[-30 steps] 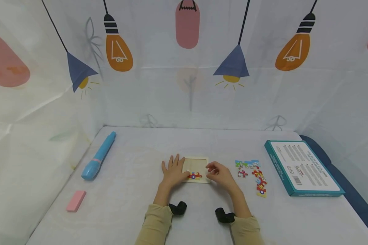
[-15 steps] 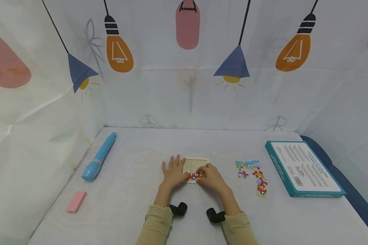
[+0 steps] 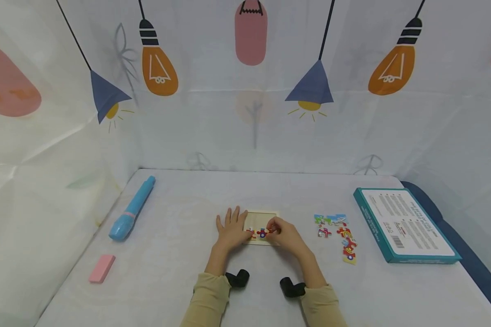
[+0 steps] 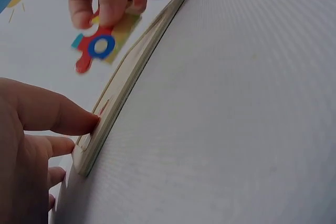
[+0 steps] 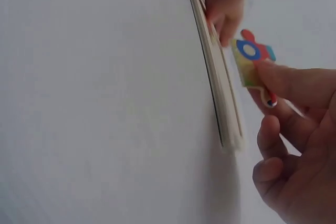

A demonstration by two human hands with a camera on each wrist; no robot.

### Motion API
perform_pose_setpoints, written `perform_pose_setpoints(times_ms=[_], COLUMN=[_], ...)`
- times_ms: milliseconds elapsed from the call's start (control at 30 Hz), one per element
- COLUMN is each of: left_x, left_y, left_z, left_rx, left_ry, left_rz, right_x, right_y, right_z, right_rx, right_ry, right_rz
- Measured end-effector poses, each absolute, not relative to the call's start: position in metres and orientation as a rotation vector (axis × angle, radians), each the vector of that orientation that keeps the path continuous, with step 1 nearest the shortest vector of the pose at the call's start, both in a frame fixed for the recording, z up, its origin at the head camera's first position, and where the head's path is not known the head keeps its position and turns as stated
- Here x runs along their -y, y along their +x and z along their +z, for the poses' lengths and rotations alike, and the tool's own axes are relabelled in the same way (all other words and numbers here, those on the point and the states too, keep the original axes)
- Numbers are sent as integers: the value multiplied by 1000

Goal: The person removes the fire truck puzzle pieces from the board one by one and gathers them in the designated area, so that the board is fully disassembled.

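Observation:
A small wooden puzzle tray (image 3: 262, 220) lies on the table between the hands. My left hand (image 3: 232, 228) lies with its fingers spread at the tray's left side. Its thumb presses on a jigsaw piece (image 3: 251, 235) in the tray's lower left, mostly hidden by the thumb. Between thumb and fingers, my right hand (image 3: 287, 237) pinches another jigsaw piece (image 5: 248, 51), red and yellow with a blue wheel. In the left wrist view this piece is tilted and raised above the tray (image 4: 119, 82).
Several loose jigsaw pieces (image 3: 349, 247) lie right of the tray. Farther right is a teal-edged box (image 3: 407, 222). A blue microphone-like object (image 3: 132, 209) and a pink block (image 3: 102, 268) lie at the left. White sheeting (image 3: 212, 122) stands behind the table.
My right hand came left over the tray, took hold of the wheel piece lying there, and has lifted it, shifting slightly back to the right. The left hand stays in place.

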State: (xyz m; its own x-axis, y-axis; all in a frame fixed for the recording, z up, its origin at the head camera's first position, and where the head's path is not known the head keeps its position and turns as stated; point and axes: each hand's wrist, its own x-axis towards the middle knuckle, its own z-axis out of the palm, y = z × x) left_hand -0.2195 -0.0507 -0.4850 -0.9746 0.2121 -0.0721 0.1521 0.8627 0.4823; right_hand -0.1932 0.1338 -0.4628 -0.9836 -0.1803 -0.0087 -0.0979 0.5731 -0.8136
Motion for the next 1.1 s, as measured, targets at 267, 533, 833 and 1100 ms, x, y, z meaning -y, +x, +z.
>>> perform_pose_setpoints(times_ms=[267, 533, 833, 1100], left_x=[51, 52, 53, 52], left_y=[-219, -218, -217, -216], left_z=[-484, -484, -483, -481], left_rx=[-2897, -2896, -2896, -2891], left_ry=[303, 313, 305, 307], left_rz=[757, 767, 776, 783], right_x=[-171, -212, -245, -267], right_y=[-188, -179, -164, -156], right_z=[-457, -456, -449, -449], right_rx=[-2632, -2651, -2660, -2715], right_ry=[-16, 160, 215, 340], right_rz=[-1491, -1464, -1415, -1241])
